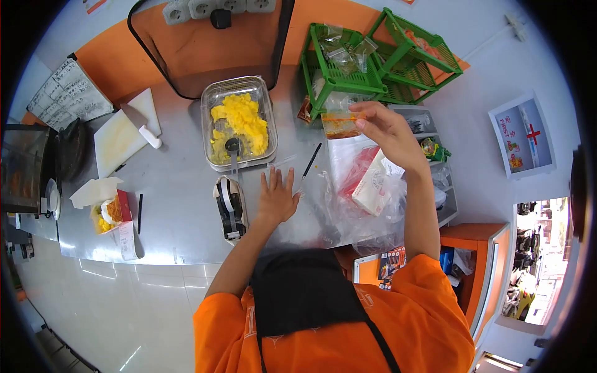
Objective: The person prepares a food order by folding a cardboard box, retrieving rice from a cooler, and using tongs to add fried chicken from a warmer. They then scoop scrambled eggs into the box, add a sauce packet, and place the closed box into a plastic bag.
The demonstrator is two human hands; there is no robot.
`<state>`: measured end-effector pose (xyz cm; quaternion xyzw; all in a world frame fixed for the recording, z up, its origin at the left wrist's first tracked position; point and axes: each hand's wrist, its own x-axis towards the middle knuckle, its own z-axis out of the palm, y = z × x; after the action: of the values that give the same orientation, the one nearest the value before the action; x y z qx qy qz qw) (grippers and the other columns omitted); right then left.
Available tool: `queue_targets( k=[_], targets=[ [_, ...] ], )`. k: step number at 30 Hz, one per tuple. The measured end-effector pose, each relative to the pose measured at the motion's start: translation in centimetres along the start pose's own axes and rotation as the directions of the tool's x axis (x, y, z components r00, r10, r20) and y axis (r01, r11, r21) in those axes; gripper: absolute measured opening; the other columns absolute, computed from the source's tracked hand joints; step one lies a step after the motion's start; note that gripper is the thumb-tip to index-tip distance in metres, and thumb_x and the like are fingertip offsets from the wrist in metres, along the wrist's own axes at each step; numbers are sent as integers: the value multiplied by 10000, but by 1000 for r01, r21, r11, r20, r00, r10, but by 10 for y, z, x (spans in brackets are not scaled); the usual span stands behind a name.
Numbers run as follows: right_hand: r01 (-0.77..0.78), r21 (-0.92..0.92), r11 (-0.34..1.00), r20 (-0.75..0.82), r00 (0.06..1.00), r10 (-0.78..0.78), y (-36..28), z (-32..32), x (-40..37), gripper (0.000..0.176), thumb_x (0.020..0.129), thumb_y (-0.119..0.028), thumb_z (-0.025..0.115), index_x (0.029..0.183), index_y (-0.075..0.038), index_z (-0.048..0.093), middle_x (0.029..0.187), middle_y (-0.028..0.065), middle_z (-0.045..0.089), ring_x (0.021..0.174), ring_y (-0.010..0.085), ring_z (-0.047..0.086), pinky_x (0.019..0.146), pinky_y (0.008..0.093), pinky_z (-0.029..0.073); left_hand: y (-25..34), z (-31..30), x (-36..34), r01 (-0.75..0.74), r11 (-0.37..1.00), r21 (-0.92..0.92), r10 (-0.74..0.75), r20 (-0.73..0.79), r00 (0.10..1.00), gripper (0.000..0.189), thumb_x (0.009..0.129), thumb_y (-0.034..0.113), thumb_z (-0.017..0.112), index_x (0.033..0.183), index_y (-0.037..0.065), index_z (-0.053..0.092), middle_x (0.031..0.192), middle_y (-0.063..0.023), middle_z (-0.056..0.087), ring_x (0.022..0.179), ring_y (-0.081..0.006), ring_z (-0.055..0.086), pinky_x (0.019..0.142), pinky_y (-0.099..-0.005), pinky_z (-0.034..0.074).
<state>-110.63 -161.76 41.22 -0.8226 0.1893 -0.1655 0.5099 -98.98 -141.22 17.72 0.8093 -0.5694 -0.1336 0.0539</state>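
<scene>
My right hand (395,138) is raised in front of the green baskets, thumb and fingers pinching a small clear sachet of reddish-brown sauce (342,126). My left hand (278,196) lies flat on the metal table (180,186) with its fingers spread, holding nothing. Just left of it stands a tape dispenser (230,208). Beyond the fingertips sits a clear tray (208,115) of crumbly yellow food (241,123), with a dark-bowled scoop (232,148) resting in it. A thin black pen-like stick (312,160) lies between my hands.
Plastic bags and a white carton (370,191) lie under my right forearm. Green baskets (348,78) with sachets stand at the back right. At left are a cutting board (115,143), a knife (149,135) and an opened food box (124,208). A mesh cover (186,46) leans behind the tray.
</scene>
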Motion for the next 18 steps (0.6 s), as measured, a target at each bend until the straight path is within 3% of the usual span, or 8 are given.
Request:
queue_targets(
  k=[5,8,11,14,15,17,18],
  targets=[
    [-2,-26,1000,18,1000,2,16,-9,-15,203,922,-144,592,1010,40,591,1220,96,535,1074,149,527,880,292,466,7,5,-7,131,982,136,-159,220,963,763,945,545,289,1497,61,81,1420,-362,276,1398,-455,123,1111,-554,-91],
    [-31,31,999,8,999,31,18,-5,-25,174,921,-132,592,992,26,590,1219,100,537,1072,154,532,887,294,467,12,3,-21,125,967,224,-173,212,962,742,956,548,243,1498,73,69,1382,-335,371,1404,-454,90,1113,-535,-120],
    [-42,34,999,28,999,41,22,0,-30,160,920,-128,592,985,18,589,1217,103,538,1094,171,532,909,303,461,20,-12,-29,125,968,216,-182,267,947,742,956,527,306,1495,63,97,1292,-338,470,1372,-462,209,1114,-575,-47],
    [-45,34,998,49,998,43,20,9,-32,149,915,-122,595,977,13,593,1214,108,539,1117,188,532,935,316,451,13,-46,-58,-13,1000,1,13,198,980,687,944,456,432,1450,29,250,1163,-295,585,1260,-402,440,1092,-536,233],
    [-44,9,999,55,997,44,20,13,-31,142,913,-119,595,974,10,595,1215,108,539,1123,192,530,943,318,446,8,-64,-72,35,969,-243,21,223,975,639,948,432,443,1424,31,296,1149,-273,599,1218,-380,481,1054,-504,293],
    [-22,-24,999,102,994,24,21,29,-24,129,909,-111,595,967,5,599,1215,108,538,1136,200,526,960,324,436,-13,-95,-111,160,728,-666,8,241,971,547,957,384,464,1373,37,386,1122,-230,626,1135,-335,565,978,-439,414],
    [-8,-39,999,115,993,12,17,43,-18,118,893,-104,607,946,2,602,1203,119,547,1130,220,532,965,332,421,-24,-95,-135,227,589,-775,-54,242,969,517,962,366,464,1354,34,410,1133,-204,629,1153,-312,556,983,-407,415]
  ],
)
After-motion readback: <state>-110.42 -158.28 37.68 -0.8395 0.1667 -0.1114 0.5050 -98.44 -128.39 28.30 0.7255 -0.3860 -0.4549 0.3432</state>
